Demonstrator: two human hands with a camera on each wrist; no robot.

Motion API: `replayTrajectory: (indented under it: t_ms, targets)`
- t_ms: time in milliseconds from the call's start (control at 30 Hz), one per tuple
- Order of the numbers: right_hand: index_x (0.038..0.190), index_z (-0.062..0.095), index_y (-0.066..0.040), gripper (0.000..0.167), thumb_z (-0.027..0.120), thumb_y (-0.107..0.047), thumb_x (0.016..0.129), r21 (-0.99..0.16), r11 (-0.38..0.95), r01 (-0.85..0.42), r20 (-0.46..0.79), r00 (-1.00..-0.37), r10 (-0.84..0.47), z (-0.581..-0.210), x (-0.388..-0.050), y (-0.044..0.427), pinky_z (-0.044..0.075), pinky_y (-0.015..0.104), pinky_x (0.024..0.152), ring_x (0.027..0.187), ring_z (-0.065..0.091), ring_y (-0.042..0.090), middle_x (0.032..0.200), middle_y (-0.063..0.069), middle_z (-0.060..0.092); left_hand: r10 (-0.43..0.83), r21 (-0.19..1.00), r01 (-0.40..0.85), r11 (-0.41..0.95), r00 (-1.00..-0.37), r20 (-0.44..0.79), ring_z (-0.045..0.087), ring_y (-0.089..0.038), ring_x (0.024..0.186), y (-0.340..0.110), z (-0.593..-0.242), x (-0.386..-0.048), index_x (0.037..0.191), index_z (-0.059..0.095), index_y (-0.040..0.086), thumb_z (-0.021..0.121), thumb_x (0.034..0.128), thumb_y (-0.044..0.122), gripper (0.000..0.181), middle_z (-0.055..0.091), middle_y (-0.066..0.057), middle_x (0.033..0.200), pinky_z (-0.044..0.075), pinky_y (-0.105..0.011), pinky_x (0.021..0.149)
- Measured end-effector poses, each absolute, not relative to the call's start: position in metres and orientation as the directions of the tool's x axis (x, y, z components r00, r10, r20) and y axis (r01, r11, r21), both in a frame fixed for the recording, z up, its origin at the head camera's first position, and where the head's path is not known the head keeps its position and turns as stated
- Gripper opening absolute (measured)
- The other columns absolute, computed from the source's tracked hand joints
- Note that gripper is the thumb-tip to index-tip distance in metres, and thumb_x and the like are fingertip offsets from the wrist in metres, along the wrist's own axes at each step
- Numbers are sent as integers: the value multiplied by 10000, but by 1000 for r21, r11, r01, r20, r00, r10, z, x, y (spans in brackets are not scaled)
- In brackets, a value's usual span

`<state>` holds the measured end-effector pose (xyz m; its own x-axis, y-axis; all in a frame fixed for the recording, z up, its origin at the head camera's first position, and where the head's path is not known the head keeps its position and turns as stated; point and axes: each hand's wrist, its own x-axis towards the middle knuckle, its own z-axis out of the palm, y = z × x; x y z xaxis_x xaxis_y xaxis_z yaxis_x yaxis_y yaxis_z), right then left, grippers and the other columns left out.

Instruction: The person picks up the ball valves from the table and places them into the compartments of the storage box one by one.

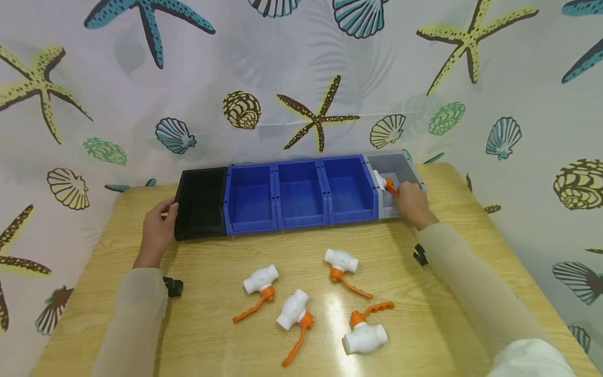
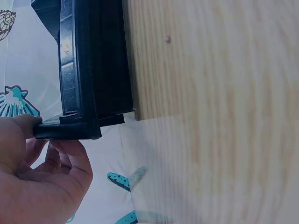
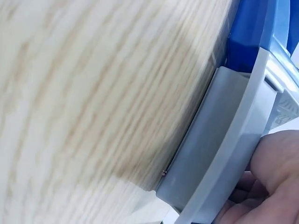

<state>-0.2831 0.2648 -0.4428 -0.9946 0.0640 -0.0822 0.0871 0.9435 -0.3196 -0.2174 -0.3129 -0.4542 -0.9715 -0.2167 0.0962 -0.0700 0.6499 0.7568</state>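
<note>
A row of joined bins stands at the back of the table. My left hand (image 1: 158,228) pinches the outer rim of the black bin (image 1: 201,230) at the row's left end. In the left wrist view the thumb lies on the rim and the fingers curl beneath it. At the other end, my right hand (image 1: 412,201) reaches into the grey bin (image 1: 388,210) and holds the orange handle of a white ball valve (image 1: 379,179). The right wrist view shows curled fingers behind the grey wall (image 3: 243,140); the valve is hidden there.
Three blue bins (image 1: 253,226) stand between the black and grey ones. Several white ball valves with orange handles, among them one valve (image 1: 341,260) and another valve (image 1: 365,339), lie on the wooden table (image 1: 212,335). A patterned cloth (image 1: 292,63) hangs behind.
</note>
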Motion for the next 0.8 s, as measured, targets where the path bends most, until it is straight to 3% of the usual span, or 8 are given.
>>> replayTrajectory:
  t_ms: [567,667,800]
  targets:
    - [990,616,129,210,488,-14,906,-362,930,58,-35,-998,49,-449,-280,268,410,323,533,636,509,261,802,193,581,-205,766,-81,638,-976,68,472,-320,1029,-312,-454,-217,1420,375,70,314,990,440,571,478,-198,1269,425,-406,809]
    - [983,613,137,203,509,-20,906,-391,920,8,31,-999,22,-448,-277,269,433,361,558,657,516,278,826,218,594,-208,769,-86,634,-976,62,469,-319,1033,-312,-454,-216,1419,377,68,315,989,443,574,479,-195,1269,422,-419,819]
    - [1060,598,133,232,540,-27,903,-435,895,-102,175,-984,-28,-443,-274,270,476,448,719,820,565,335,960,258,608,-216,762,-88,641,-974,68,473,-317,1033,-313,-452,-217,1416,382,69,319,989,440,569,487,-188,1261,419,-414,820]
